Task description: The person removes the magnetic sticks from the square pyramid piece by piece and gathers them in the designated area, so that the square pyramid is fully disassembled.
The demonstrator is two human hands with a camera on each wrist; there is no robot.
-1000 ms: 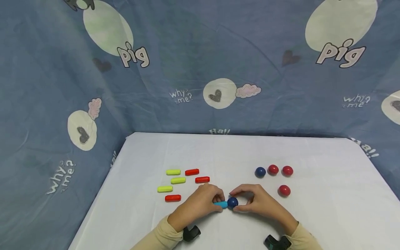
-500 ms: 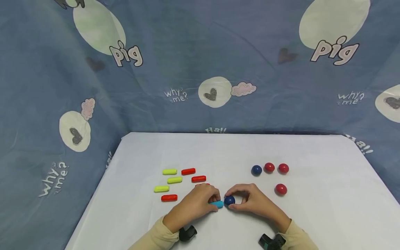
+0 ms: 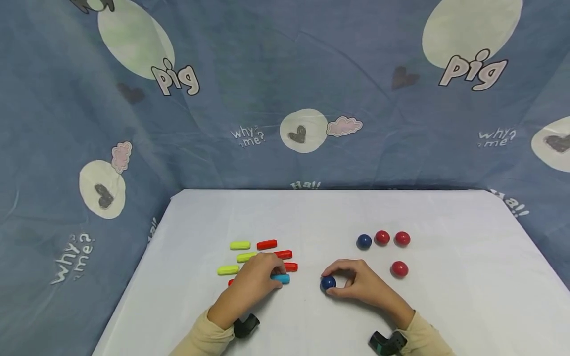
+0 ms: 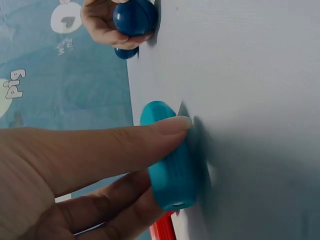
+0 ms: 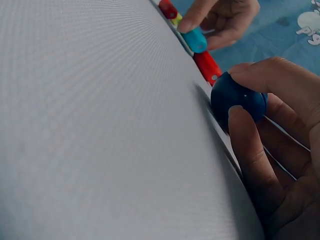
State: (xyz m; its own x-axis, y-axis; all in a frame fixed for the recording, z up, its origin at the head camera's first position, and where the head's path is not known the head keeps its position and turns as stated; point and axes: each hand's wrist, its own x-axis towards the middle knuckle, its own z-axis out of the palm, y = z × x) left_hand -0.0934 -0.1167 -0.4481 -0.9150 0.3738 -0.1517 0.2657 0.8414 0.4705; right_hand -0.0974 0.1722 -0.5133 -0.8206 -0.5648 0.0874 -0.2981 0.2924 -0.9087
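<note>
My left hand [image 3: 256, 277] pinches a short light blue plastic stick [image 3: 281, 279] between thumb and fingers. The left wrist view shows the stick [image 4: 172, 177] close to the white tabletop, a small hole in its near end. Thumb and fingertips of my right hand [image 3: 365, 284] grip a dark blue ball [image 3: 328, 282] low over the table. In the right wrist view the ball [image 5: 226, 97] casts a shadow just beside it. A gap of white table separates stick and ball. My left hand partly covers a red stick [image 3: 230, 282] and a yellow-green stick [image 3: 246, 257].
Left of centre lie more red sticks [image 3: 267, 244] and yellow-green sticks [image 3: 228, 270]. Toward the back right are another dark blue ball [image 3: 363, 242] and several balls, among them a red ball [image 3: 399, 269]. A blue printed cloth [image 3: 213, 163] hangs behind the white table [image 3: 445, 306].
The light blue stick and the ball were touching a second ago. My left hand has since drawn the stick away to the left, while my right hand keeps its grip nearly in place.
</note>
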